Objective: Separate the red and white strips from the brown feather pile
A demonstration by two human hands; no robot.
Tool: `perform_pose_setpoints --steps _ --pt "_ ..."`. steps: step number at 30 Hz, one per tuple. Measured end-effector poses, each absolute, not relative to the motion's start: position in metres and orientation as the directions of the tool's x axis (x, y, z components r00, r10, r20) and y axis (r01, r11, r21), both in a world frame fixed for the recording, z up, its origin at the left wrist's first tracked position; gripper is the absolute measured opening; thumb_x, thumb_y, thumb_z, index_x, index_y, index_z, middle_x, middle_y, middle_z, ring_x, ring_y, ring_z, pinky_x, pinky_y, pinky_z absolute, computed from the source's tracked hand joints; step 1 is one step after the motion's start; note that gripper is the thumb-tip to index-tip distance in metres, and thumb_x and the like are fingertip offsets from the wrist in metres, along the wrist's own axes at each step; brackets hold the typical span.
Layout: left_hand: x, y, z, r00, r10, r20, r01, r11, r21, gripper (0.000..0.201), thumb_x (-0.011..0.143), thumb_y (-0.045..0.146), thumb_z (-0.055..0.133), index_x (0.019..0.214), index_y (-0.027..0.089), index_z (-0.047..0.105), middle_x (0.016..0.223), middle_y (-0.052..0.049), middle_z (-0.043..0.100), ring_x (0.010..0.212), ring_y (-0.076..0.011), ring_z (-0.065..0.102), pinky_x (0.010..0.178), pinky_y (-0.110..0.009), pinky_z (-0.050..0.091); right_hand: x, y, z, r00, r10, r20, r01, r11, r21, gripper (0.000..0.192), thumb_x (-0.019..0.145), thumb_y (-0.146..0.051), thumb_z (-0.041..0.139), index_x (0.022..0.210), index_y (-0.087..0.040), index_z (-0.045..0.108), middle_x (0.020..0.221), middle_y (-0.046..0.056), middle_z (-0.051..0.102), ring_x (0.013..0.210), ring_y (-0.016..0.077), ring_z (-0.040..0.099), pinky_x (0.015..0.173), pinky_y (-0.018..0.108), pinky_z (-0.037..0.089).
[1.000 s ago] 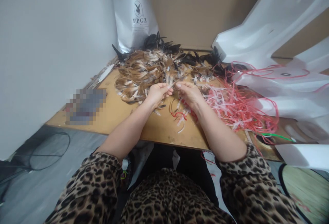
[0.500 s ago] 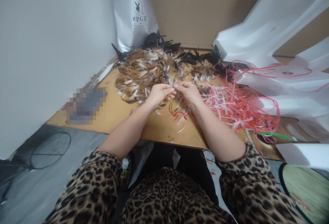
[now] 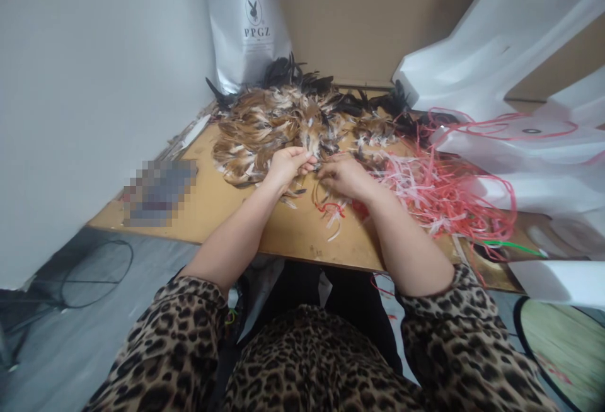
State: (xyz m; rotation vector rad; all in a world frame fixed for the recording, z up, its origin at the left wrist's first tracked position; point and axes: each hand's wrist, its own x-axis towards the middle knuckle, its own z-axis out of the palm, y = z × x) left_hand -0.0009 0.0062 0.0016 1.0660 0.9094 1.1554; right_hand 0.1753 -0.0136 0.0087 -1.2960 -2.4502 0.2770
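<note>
A table [image 3: 227, 223] is spread across the middle, its right side and right edge overlapped by white plastic sheeting [image 3: 454, 65]. At its back-left corner a white bag [image 3: 248, 46] printed "PPGZ" is stood upright; its contents cannot be seen. Below the right end of the front edge, a round black-rimmed object [image 3: 567, 343] is seen, pale inside with reddish scraps; whether it is a container cannot be told. From the centre toward the back edge, brown-and-white feathers [image 3: 265, 128] are piled, with black feathers [image 3: 283, 72] heaped behind. Toward the right edge, red and white ribbons [image 3: 435, 191] are tangled. At the pile's front side, the left hand [image 3: 288, 166] is held with thumb and forefinger pinched on a pale-ended feather [image 3: 310, 147]. Just beside it, the right hand [image 3: 347, 176] is held with loosely curled fingers; whether anything is gripped cannot be told. Nearer the front edge, red strands [image 3: 331, 209] are scattered.
</note>
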Motion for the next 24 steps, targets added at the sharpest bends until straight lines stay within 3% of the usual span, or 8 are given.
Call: perform_pose_setpoints --steps 3,6,10,13,15,19,21,24 --pt "0.0 0.004 0.003 0.189 0.982 -0.021 -0.247 0.068 0.967 0.015 0.07 0.022 0.068 0.072 0.009 0.06 0.063 -0.004 0.065 0.046 -0.0034 0.054 0.043 -0.013 0.038 0.165 -0.02 0.013 -0.581 0.804 0.13 0.793 0.594 -0.133 0.025 0.076 -0.022 0.052 0.095 -0.022 0.069 0.098 0.008 0.066 0.095 0.0223 0.056 0.08 0.032 0.036" --pt "0.0 0.003 0.005 0.185 0.982 -0.037 -0.243 0.082 0.967 0.015 0.07 0.022 0.068 0.072 0.009 0.061 0.063 -0.004 0.065 0.047 -0.0034 0.054 0.043 -0.013 0.037 0.155 -0.026 0.019 -0.572 0.817 0.07 0.819 0.574 -0.002 0.025 0.079 -0.02 0.046 0.087 -0.018 0.07 0.096 0.012 0.066 0.094 0.0248 0.057 0.078 0.034 0.035" --pt "0.0 0.002 0.005 0.19 0.98 -0.052 -0.261 0.102 0.96 0.017 0.069 0.024 0.069 0.072 0.009 0.061 0.065 -0.004 0.066 0.047 -0.0029 0.054 0.043 -0.012 0.037 0.153 -0.027 0.021 -0.511 0.859 0.039 0.86 0.509 0.042 0.024 0.077 -0.018 0.046 0.076 -0.012 0.069 0.087 0.017 0.067 0.084 0.0243 0.059 0.073 0.034 0.036" --pt "-0.002 0.003 0.004 0.201 0.979 -0.042 -0.314 0.105 0.944 0.018 0.068 0.024 0.07 0.073 0.01 0.061 0.07 -0.005 0.067 0.05 -0.0033 0.056 0.044 -0.012 0.039 0.162 -0.02 0.016 -0.447 0.883 0.142 0.875 0.464 -0.137 0.02 0.074 -0.02 0.049 0.07 -0.013 0.068 0.076 0.012 0.067 0.072 0.0198 0.058 0.067 0.03 0.036" --pt "-0.003 0.004 0.003 0.204 0.978 -0.042 -0.345 0.112 0.932 0.017 0.068 0.023 0.07 0.075 0.01 0.061 0.074 -0.005 0.068 0.052 -0.0035 0.057 0.045 -0.012 0.04 0.171 -0.014 0.012 -0.348 0.91 0.227 0.827 0.412 -0.383 0.019 0.073 -0.023 0.051 0.067 -0.014 0.067 0.067 0.007 0.065 0.064 0.0159 0.054 0.063 0.028 0.036" --pt "-0.004 0.005 0.005 0.239 0.968 -0.081 -0.401 0.175 0.899 0.011 0.072 0.017 0.066 0.077 0.01 0.061 0.077 -0.005 0.068 0.053 -0.0028 0.058 0.045 -0.011 0.041 0.183 -0.003 0.006 -0.056 0.973 0.224 0.395 0.227 -0.89 0.02 0.067 -0.034 0.061 0.069 -0.016 0.066 0.06 0.0 0.061 0.054 0.0108 0.048 0.057 0.025 0.036" --pt "-0.004 0.004 0.006 0.297 0.947 -0.12 -0.434 0.246 0.867 0.007 0.073 0.013 0.064 0.078 0.009 0.06 0.078 -0.005 0.068 0.054 -0.0032 0.059 0.046 -0.01 0.041 0.183 0.0 0.005 0.022 0.984 0.178 0.12 0.174 -0.977 0.022 0.061 -0.037 0.068 0.069 -0.017 0.065 0.061 -0.001 0.061 0.054 0.0098 0.048 0.058 0.025 0.037" --pt "-0.002 0.0 0.007 0.413 0.896 -0.163 -0.454 0.358 0.816 0.003 0.074 0.008 0.061 0.077 0.009 0.059 0.084 -0.008 0.069 0.058 -0.0046 0.061 0.048 -0.011 0.044 0.175 -0.001 0.006 0.027 0.994 0.102 -0.15 0.105 -0.983 0.027 0.054 -0.038 0.074 0.068 -0.018 0.064 0.063 -0.001 0.061 0.056 0.0098 0.049 0.059 0.026 0.039"
